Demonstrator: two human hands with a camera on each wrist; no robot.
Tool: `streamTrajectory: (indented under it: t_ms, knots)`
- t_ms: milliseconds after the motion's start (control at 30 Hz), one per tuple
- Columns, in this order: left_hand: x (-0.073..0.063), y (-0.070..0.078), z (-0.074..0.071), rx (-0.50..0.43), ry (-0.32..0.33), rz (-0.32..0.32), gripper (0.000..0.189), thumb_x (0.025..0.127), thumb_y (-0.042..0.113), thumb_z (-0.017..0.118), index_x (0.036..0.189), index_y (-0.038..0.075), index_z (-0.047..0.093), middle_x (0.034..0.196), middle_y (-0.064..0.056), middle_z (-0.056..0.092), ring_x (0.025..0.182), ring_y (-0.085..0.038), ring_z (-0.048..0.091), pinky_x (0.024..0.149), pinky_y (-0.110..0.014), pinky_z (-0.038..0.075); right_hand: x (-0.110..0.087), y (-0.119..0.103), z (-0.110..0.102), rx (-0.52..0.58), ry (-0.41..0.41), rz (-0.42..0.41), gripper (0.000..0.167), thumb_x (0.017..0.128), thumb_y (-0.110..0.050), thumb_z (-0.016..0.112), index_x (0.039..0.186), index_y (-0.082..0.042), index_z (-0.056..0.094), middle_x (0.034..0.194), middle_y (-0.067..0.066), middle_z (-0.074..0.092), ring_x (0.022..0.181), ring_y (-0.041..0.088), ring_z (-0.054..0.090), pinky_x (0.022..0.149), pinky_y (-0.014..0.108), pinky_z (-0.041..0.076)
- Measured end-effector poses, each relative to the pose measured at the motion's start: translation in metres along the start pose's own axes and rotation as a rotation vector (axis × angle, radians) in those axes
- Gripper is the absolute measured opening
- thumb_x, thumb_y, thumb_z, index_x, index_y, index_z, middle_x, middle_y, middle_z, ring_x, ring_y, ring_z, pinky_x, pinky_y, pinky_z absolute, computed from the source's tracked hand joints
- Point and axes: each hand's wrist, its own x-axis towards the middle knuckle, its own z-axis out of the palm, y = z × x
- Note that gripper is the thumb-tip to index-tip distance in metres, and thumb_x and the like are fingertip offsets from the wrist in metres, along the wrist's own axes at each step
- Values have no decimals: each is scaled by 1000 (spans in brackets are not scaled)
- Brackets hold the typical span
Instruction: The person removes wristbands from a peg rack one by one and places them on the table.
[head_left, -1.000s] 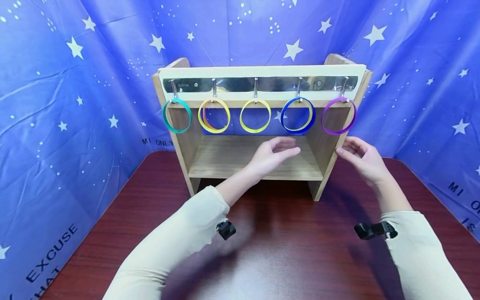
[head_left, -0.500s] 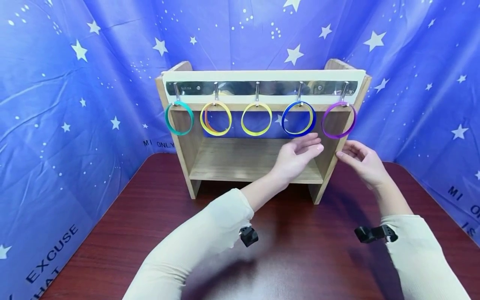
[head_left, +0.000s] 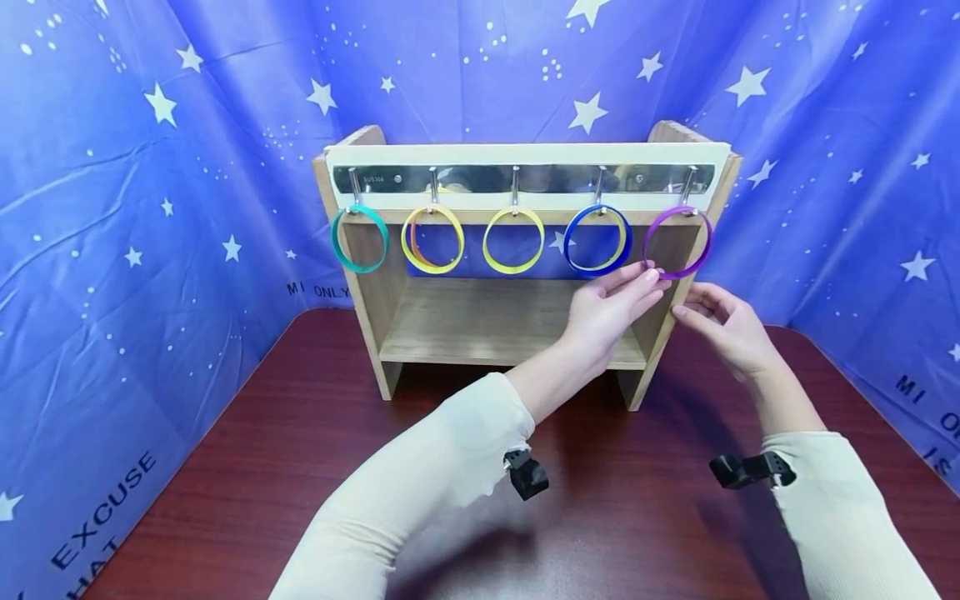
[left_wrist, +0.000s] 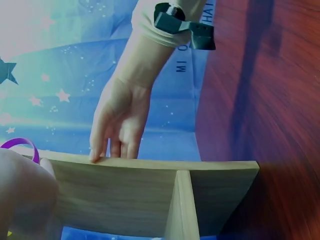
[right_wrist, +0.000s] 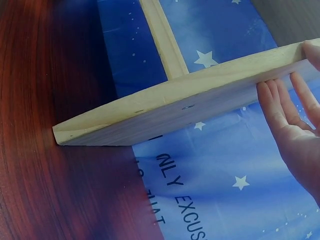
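Note:
My left hand (head_left: 611, 310) is at the lower left of the purple ring (head_left: 708, 247), its thumb and fingertips pinching the rim. The ring still hangs on the far right hook (head_left: 688, 185). In the left wrist view, that hand hides most of the purple ring (left_wrist: 34, 148). My right hand (head_left: 731, 329) touches the right side panel (head_left: 660, 333) of the wooden rack. In the right wrist view, the right hand's fingers (right_wrist: 272, 102) lie straight against the panel's outer face, with the thumb at its front edge.
Along the metal hook strip (head_left: 465, 178) hang a teal ring (head_left: 335, 246), a yellow ring (head_left: 462, 242) with an orange one behind, a single yellow ring (head_left: 542, 242), and a blue ring (head_left: 567, 242) with a yellow one. The rack stands on a dark red table (head_left: 300, 467), before a starry blue curtain (head_left: 480, 67).
My left hand has moved right, from in front of the shelf to the purple ring, and its fingers have closed on the rim. The right hand has stayed at the side panel.

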Motion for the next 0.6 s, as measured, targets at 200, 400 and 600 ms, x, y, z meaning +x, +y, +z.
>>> streamTrajectory:
  t_ms: [200, 400, 600]
  knots:
    - [0, -3, 6, -40, 70, 35, 21, 85, -5, 68, 105, -4, 70, 108, -25, 70, 104, -36, 68, 83, -27, 61, 0, 0, 0, -2, 8, 16, 35, 89, 9, 57, 106, -20, 66, 93, -12, 69, 84, -2, 63, 76, 6, 52]
    - [-5, -6, 15, -78, 149, 106, 18, 80, -9, 71, 98, -8, 71, 101, -26, 72, 70, -15, 70, 78, -30, 63, -1, 0, 0, -18, 23, 27, 34, 89, 8, 58, 105, -22, 65, 92, -13, 67, 84, -3, 61, 76, 5, 51]
    - [-9, -5, 21, -104, 195, 158, 18, 79, -10, 71, 97, -10, 71, 99, -29, 71, 75, -24, 73, 76, -33, 63, -1, 0, 0, 10, 16, 29, 35, 89, 8, 57, 106, -21, 65, 93, -12, 67, 84, -2, 62, 76, 6, 52]
